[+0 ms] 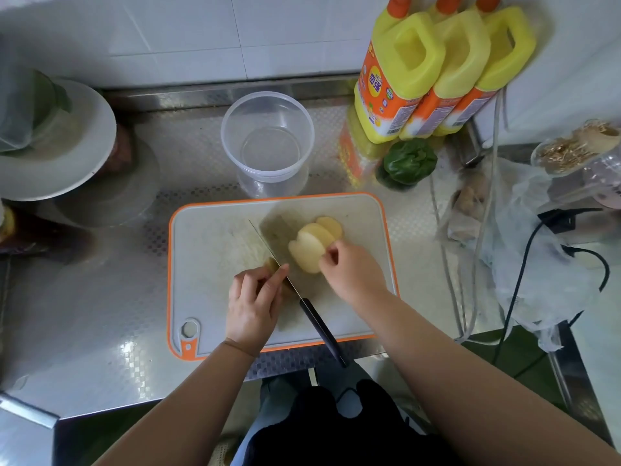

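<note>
While the knife (316,321) lies slantwise on the orange-rimmed cutting board (208,237), dark handle jutting over the near edge and tip aimed far-left, the potato slices (311,245) sit just right of its blade, pale yellow, peeled and fanned in an overlapping row running near-left to far-right. The right hand (349,272) pinches the nearest slices. The left hand (253,301) has curled fingers, its index finger against the blade, and whether it holds a scrap I cannot tell.
</note>
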`<move>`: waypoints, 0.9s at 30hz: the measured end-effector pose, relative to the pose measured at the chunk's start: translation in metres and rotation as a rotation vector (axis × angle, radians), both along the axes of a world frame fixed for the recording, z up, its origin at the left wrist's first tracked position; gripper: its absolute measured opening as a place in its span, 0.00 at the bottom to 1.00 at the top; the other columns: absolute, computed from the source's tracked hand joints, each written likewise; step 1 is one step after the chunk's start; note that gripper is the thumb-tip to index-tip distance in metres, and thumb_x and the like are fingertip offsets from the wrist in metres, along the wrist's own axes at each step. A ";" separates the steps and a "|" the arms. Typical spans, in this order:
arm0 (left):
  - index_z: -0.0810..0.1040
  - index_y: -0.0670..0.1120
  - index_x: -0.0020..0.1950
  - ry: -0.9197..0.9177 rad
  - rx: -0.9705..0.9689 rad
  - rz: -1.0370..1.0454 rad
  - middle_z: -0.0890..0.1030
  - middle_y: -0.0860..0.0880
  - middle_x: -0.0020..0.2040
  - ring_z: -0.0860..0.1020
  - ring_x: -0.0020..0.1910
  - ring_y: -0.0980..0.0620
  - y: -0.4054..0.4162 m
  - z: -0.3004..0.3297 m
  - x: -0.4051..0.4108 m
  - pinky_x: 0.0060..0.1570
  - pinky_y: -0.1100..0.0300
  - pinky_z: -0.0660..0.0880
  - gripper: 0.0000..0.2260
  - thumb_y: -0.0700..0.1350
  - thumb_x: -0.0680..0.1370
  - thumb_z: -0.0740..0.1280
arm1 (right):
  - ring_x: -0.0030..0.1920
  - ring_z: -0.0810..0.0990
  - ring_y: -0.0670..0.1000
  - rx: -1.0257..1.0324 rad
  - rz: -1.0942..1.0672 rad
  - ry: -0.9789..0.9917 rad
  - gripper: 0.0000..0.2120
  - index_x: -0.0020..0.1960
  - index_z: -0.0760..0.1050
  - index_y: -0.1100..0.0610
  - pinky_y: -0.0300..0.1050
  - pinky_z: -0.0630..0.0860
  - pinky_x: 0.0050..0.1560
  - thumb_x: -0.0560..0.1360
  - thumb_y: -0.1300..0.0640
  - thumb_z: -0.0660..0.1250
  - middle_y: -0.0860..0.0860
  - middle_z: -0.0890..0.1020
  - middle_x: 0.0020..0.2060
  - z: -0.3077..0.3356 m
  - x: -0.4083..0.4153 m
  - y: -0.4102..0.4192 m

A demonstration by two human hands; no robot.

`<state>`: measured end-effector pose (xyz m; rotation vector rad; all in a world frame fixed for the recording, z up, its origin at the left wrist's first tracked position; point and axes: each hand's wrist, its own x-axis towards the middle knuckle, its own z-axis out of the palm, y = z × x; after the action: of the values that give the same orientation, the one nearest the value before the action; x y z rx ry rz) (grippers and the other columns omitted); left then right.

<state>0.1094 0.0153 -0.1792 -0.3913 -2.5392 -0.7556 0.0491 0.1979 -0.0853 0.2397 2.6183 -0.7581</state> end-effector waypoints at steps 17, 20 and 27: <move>0.71 0.42 0.59 -0.054 0.116 0.013 0.78 0.42 0.52 0.76 0.47 0.42 0.001 0.002 0.003 0.52 0.55 0.70 0.08 0.43 0.82 0.62 | 0.49 0.80 0.58 0.124 0.364 -0.201 0.13 0.58 0.67 0.59 0.49 0.73 0.45 0.79 0.52 0.60 0.56 0.79 0.48 0.007 0.062 -0.034; 0.71 0.44 0.51 -0.039 0.131 -0.013 0.78 0.42 0.49 0.75 0.45 0.43 -0.002 0.006 0.000 0.51 0.58 0.69 0.04 0.42 0.80 0.64 | 0.47 0.80 0.58 0.104 0.302 -0.120 0.11 0.59 0.67 0.60 0.49 0.74 0.44 0.79 0.55 0.58 0.56 0.80 0.47 -0.003 0.063 -0.039; 0.74 0.43 0.50 -0.016 0.139 -0.035 0.76 0.44 0.49 0.74 0.45 0.44 -0.008 0.009 0.001 0.58 0.68 0.64 0.02 0.40 0.79 0.66 | 0.41 0.77 0.56 0.087 0.230 -0.016 0.12 0.49 0.74 0.59 0.45 0.68 0.37 0.81 0.52 0.56 0.53 0.75 0.37 -0.013 0.058 -0.032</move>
<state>0.1105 0.0070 -0.1700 -0.3855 -2.4821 -0.9453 0.1073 0.1657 -0.0984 -0.0322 2.6082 -0.5621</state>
